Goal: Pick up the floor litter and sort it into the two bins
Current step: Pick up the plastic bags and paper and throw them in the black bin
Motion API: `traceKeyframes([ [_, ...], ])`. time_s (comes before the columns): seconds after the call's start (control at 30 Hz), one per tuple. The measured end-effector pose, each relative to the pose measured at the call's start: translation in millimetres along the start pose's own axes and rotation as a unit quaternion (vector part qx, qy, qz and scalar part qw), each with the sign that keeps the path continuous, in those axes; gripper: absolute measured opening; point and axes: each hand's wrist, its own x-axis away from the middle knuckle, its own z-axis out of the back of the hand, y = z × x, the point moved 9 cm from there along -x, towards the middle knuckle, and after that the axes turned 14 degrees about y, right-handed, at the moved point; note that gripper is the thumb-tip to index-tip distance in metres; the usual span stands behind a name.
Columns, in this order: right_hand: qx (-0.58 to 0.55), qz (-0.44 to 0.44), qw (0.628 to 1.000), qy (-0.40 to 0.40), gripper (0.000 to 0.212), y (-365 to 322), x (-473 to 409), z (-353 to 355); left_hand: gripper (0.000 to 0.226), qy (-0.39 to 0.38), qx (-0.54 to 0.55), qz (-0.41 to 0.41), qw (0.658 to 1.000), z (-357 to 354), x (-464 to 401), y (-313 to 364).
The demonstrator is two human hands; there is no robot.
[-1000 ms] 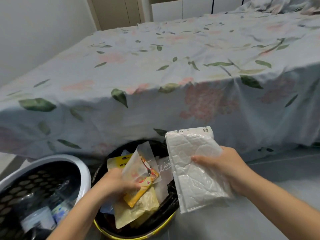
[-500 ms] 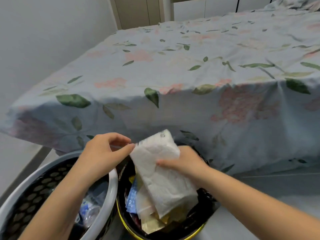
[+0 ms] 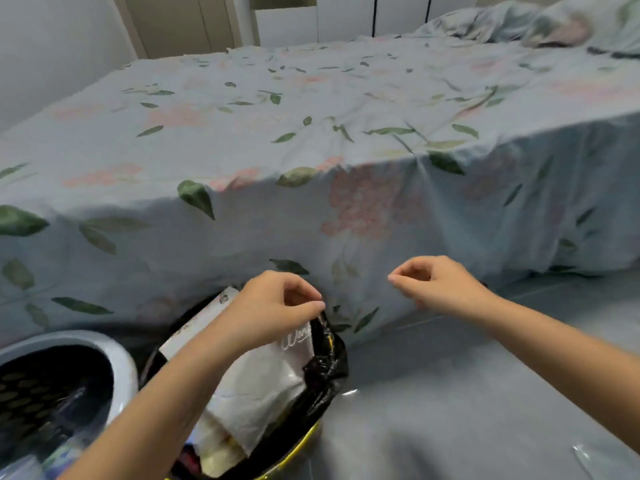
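A yellow-rimmed bin (image 3: 304,441) with a black liner (image 3: 325,368) stands on the floor at the foot of the bed. It holds a white padded mailer (image 3: 256,386) on top of other wrappers. My left hand (image 3: 273,306) hovers over this bin, and its thumb and forefinger pinch the liner's raised edge. My right hand (image 3: 440,285) hangs in the air to the right of the bin, fingers loosely curled and holding nothing. A white bin (image 3: 114,355) with a dark perforated inside stands at the lower left and holds clear plastic items.
The bed with a floral sheet (image 3: 311,150) fills the view right behind the bins. Grey floor (image 3: 450,393) spreads to the right. A scrap of clear plastic (image 3: 585,459) lies on it near the lower right corner.
My right hand has let go of the white mailer, which now lies in the yellow bin, and has moved up and to the right. My left hand moved over to the liner's edge.
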Motion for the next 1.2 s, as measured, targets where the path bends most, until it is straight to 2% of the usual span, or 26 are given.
traceKeyframes([
  [0.13, 0.129, -0.111, 0.985, 0.022, 0.012, 128.3, 17.2, 100.9, 0.009, -0.111, -0.067, -0.093, 0.987, -98.8, -2.0, 66.7],
  [0.33, 0.196, -0.294, 0.932, 0.079, 0.017, 296.2, 95.8, 210.6, 0.014, -0.231, -0.145, -0.185, 0.944, -247.9, 15.1, 128.0],
  [0.5, 0.265, -0.353, 0.897, 0.035, 0.020, 382.4, 145.4, 228.9, 0.014, -0.285, -0.202, -0.202, 0.915, -354.0, 32.4, 128.6],
  [0.63, 0.247, -0.382, 0.889, 0.051, 0.027, 428.0, 165.4, 232.2, 0.026, -0.327, -0.263, -0.234, 0.877, -436.8, 49.5, 127.3],
  [0.8, 0.197, -0.427, 0.875, 0.116, 0.024, 486.5, 191.9, 248.3, 0.060, -0.293, -0.356, -0.368, 0.808, -522.7, 68.2, 180.9],
  [0.87, 0.183, -0.439, 0.871, 0.119, 0.023, 505.1, 200.0, 250.3, 0.067, -0.301, -0.346, -0.364, 0.811, -552.9, 79.3, 201.2],
  [1.03, 0.086, -0.458, 0.866, 0.180, 0.024, 534.3, 210.7, 265.8, 0.099, -0.324, -0.338, -0.225, 0.854, -605.4, 93.7, 191.3],
  [1.1, 0.076, -0.461, 0.861, 0.201, 0.027, 546.4, 213.8, 273.8, 0.103, -0.314, -0.363, -0.228, 0.847, -614.9, 98.2, 178.1],
  [1.2, 0.073, -0.463, 0.851, 0.236, 0.032, 564.8, 215.4, 287.7, 0.092, -0.278, -0.365, -0.266, 0.848, -622.3, 94.6, 167.2],
])
